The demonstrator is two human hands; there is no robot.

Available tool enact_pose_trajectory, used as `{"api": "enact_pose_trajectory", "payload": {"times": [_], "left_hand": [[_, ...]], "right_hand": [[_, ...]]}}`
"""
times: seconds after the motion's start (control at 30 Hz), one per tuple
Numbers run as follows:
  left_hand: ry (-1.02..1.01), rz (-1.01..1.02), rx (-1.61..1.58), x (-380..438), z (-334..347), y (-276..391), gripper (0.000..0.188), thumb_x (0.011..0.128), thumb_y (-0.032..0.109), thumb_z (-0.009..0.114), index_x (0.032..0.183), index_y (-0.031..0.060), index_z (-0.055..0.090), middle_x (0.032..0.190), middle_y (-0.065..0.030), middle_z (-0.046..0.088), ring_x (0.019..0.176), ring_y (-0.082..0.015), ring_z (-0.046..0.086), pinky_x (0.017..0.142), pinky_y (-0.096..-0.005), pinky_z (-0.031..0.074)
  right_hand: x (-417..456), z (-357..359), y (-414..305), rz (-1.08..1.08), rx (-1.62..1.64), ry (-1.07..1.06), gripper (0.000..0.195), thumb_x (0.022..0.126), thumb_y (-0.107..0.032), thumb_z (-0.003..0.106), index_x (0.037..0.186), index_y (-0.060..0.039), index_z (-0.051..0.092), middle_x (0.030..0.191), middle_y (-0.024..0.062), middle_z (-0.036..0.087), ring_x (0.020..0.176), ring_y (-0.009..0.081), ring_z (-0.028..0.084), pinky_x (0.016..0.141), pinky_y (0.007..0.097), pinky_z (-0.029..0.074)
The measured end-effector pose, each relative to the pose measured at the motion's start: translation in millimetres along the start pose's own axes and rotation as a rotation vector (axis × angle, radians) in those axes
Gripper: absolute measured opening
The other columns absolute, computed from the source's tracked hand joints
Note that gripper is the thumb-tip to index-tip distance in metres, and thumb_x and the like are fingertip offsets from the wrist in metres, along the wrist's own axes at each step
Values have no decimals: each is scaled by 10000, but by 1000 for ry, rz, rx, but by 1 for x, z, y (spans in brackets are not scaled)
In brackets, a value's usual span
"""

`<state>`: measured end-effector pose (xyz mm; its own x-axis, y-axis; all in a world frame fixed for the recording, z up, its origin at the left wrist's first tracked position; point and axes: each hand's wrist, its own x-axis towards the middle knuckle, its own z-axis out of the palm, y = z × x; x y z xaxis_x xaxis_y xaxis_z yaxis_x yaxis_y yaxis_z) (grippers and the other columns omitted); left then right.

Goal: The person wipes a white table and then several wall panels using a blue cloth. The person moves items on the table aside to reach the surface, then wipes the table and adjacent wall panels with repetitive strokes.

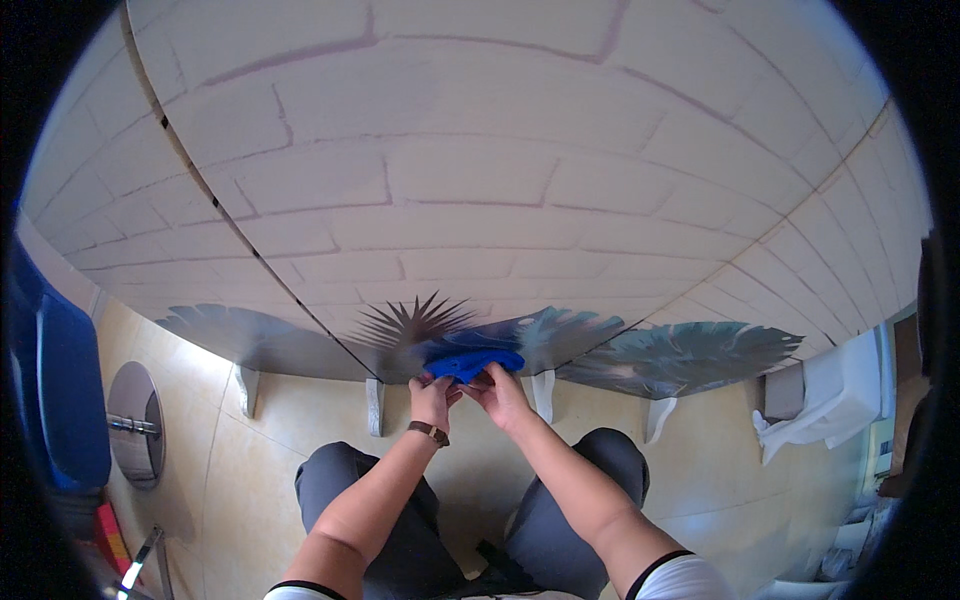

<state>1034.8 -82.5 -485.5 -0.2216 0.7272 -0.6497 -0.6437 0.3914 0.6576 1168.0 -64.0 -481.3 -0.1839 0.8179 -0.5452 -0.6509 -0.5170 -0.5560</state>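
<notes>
A bunched blue cloth (474,364) is held between my two hands, in front of the lower part of a folding screen (465,232) printed with bricks and leaves. My left hand (433,403), with a watch on its wrist, pinches the cloth's lower left edge. At its lower right, my right hand (496,396) has its thumb and fingers closed on the same cloth. Some fingertips are hidden by the folds and by the hands. Whether the cloth touches the screen, I cannot tell.
White curved feet (375,407) stand under the screen on the tiled floor (697,480). To the left are a blue chair (71,390) and a round metal base (136,425). A white cloth-covered thing (832,390) stands at the right. My knees are bent below my hands.
</notes>
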Motion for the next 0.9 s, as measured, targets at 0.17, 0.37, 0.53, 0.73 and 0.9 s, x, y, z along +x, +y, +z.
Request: {"api": "enact_pose_trajectory", "payload": {"times": [0.17,0.37,0.53,0.73,0.9], "left_hand": [[109,-17,17,30,-11,-21,348,858,-46,559,1162,38,411,973,-112,596,795,-244,643,676,-361,553],[244,230,-95,27,-15,-14,416,821,-74,561,1201,30,425,1058,-114,560,833,-208,601,684,-323,520],[277,260,-262,-4,-24,40,313,836,-46,542,1123,53,469,981,-72,570,770,-172,580,640,-282,500],[106,102,-205,25,-31,26,325,822,-11,600,1105,55,454,1006,-71,547,863,-200,564,709,-342,491],[-192,-134,-265,41,-7,-8,207,809,-63,582,991,35,567,939,-75,609,884,-238,592,765,-385,499]], "right_hand": [[29,-18,24,112,3,54,189,985,-191,539,1082,-40,599,1081,112,654,1014,267,639,903,458,561],[23,5,24,214,102,111,248,1005,-190,504,1133,12,571,1152,174,626,1068,313,625,986,473,540],[6,37,30,261,166,-107,242,1021,-163,463,1190,-6,535,1166,140,620,1042,290,630,959,452,558],[9,39,28,215,176,82,304,1032,-204,453,1255,-2,492,1240,171,580,1129,329,585,1001,515,511],[35,-21,10,184,356,346,397,1020,-332,436,1306,-60,475,1312,187,531,1172,352,551,992,573,474]]}}
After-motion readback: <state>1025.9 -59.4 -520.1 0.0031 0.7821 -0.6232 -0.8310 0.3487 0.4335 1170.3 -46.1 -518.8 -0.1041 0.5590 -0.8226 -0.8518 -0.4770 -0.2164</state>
